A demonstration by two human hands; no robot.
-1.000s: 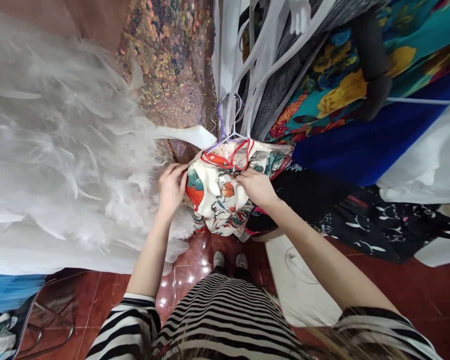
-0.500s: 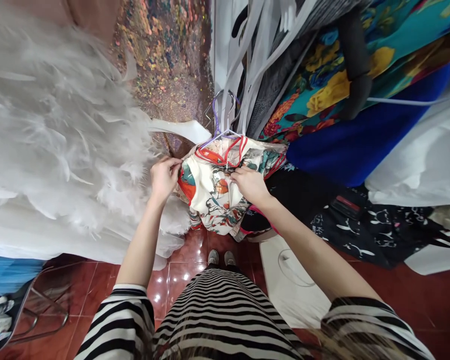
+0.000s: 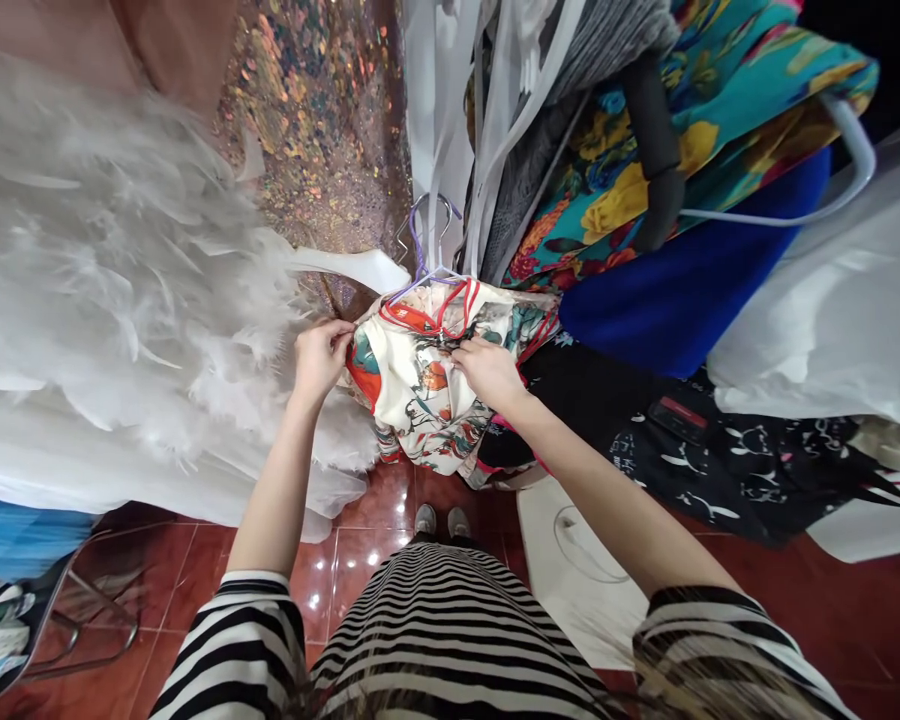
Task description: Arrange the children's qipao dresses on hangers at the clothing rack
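A cream dress with a floral print and red trim hangs in front of me on a thin purple-and-white hanger. My left hand pinches its shoulder edge on the left side. My right hand is closed on the cloth at the front, just below the neckline; the fingertips are partly hidden in the folds. Metal hooks rise above the dress's red-edged neck.
White feathered clothing fills the left side, beside a sequined garment. To the right hang a teal floral garment, blue cloth and black printed fabric. Below are a white board, red floor tiles and a metal-legged chair.
The view has shifted slightly, so the dress and nearby clothes sit a little further left. Both hands keep their hold on the dress in nearly the same places.
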